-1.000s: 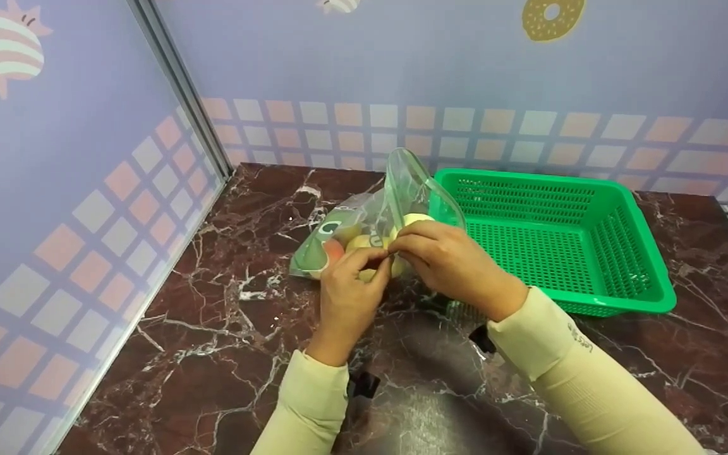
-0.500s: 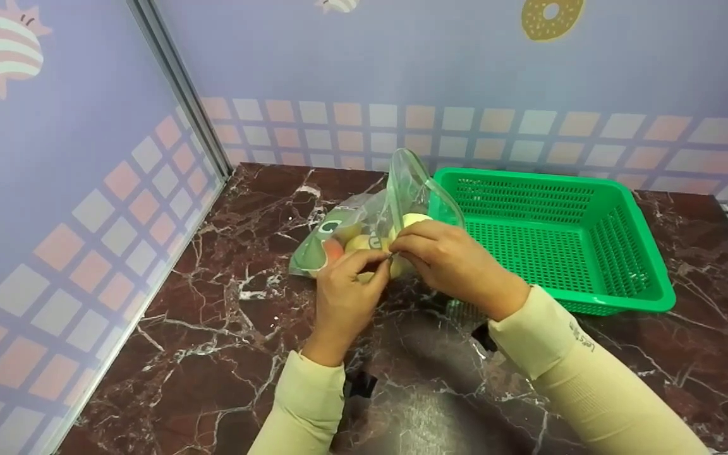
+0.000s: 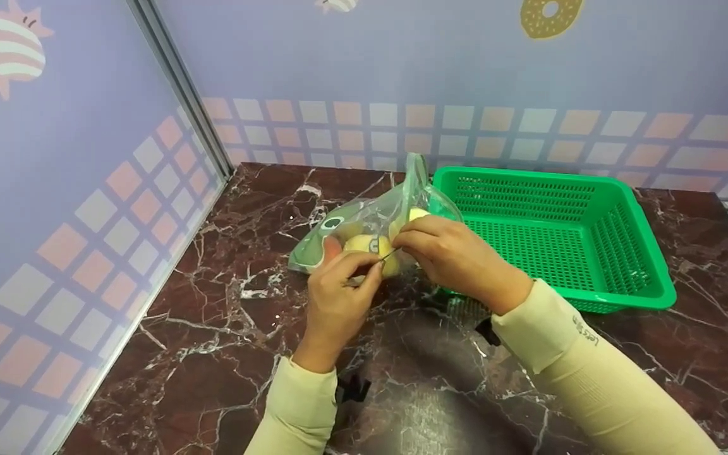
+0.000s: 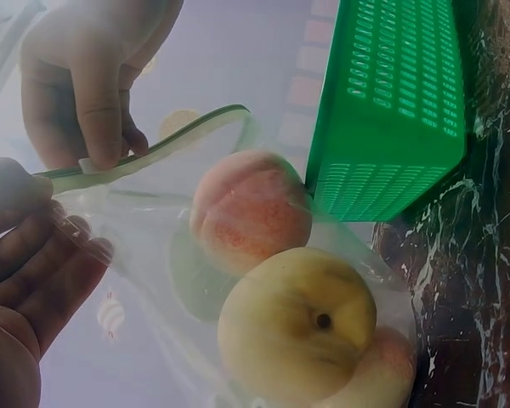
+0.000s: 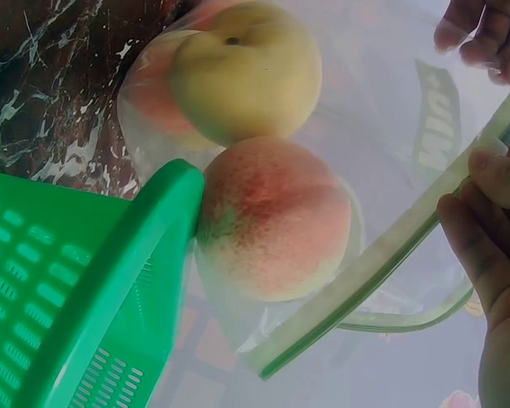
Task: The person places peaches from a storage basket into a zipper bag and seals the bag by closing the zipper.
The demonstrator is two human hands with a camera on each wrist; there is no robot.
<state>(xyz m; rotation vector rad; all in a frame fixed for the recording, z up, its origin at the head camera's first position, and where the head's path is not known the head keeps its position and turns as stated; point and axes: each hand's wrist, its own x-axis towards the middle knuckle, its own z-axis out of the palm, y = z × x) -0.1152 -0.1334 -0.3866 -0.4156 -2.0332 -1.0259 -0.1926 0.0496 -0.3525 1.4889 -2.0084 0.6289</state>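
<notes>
A clear zip bag (image 3: 313, 251) with green print leans on the table, its upper rim standing up in a loop. Peach-like fruits fill it: a pink one (image 5: 272, 217) and a yellow one (image 5: 263, 76) show through the film, with more partly hidden behind. My left hand (image 3: 339, 294) pinches the near end of the bag's zip edge between thumb and fingers. Close beside it, my right hand (image 3: 465, 262) pinches the same edge at a small white slider (image 5: 493, 147). A short stretch of zip strip runs between both hands.
A green perforated plastic basket (image 3: 623, 301) stands right of the bag, close against it. The dark red marbled table (image 3: 212, 379) meets a patterned panel (image 3: 98, 189) on the left and another panel (image 3: 465, 69) behind.
My left hand has drawn slightly left and toward me, away from the right hand, so more zip edge shows between them. The bag's raised rim has narrowed and shifted right.
</notes>
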